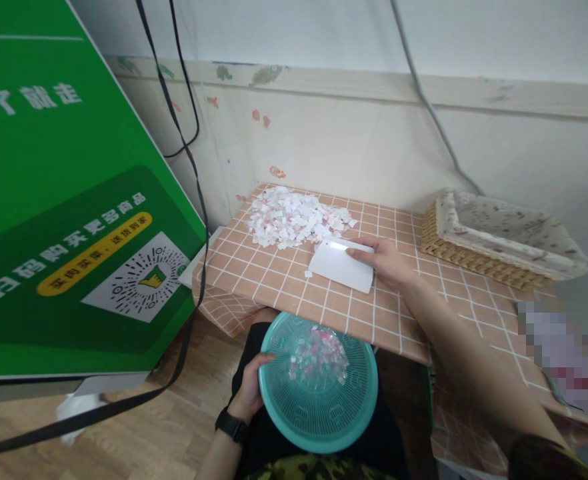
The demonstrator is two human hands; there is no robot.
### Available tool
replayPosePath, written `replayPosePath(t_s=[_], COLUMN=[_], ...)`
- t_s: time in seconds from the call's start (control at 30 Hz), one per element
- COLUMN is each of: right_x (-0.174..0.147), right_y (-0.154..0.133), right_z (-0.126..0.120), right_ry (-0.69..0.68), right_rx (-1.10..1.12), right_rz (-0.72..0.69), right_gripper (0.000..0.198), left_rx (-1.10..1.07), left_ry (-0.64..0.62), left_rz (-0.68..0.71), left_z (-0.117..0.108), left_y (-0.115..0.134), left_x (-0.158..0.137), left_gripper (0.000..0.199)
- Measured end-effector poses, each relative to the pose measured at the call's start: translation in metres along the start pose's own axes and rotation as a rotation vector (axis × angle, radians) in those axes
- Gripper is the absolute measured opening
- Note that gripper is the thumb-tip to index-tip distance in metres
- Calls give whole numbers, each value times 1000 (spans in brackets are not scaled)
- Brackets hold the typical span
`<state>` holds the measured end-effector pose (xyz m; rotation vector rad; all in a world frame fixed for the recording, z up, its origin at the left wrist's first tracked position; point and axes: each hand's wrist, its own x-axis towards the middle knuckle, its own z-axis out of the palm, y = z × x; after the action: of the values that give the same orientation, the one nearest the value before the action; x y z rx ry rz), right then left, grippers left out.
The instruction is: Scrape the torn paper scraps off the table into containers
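Note:
My right hand (381,259) grips a white flat card or sheet (341,267) by its right end, thumb on top, low over the checked tablecloth. Just behind the sheet lies a heap of small white and pinkish paper scraps (294,217). One loose scrap (308,274) rests by the sheet's left edge. Below the table edge, my left hand (252,387) holds the left rim of a round teal plastic basket (319,417) on my lap. Small clear and pink pieces (319,357) lie in its bottom. The fingers of that hand are partly hidden by the rim.
A wicker basket with a cloth lining (504,233) stands at the table's right, against the wall. To the left rises a green sign board (74,167), with a black strap (194,180) hanging before it. A grey cable (424,93) runs down the wall.

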<state>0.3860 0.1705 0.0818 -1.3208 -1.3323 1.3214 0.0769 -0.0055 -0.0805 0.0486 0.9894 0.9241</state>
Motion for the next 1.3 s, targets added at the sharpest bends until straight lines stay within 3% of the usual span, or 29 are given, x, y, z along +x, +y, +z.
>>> replayPosePath(t_s=[0.47, 0.67, 0.93, 1.3], right_x=[-5, -12, -34, -73], right_y=[-2, -11, -40, -46], right_z=[5, 7, 19, 35], right_ry=[-120, -160, -101, -273], right_rx=[46, -83, -482, -864], right_rz=[33, -20, -311, -641], right_gripper=[40, 42, 31, 35], left_rx=[3, 7, 9, -7], left_ry=[-9, -8, 2, -13], left_rz=[-2, -15, -17, -26], left_z=[-4, -3, -4, -5], left_y=[-1, -1, -1, 0], left_x=[2, 2, 2, 3], left_gripper=[18, 18, 20, 20])
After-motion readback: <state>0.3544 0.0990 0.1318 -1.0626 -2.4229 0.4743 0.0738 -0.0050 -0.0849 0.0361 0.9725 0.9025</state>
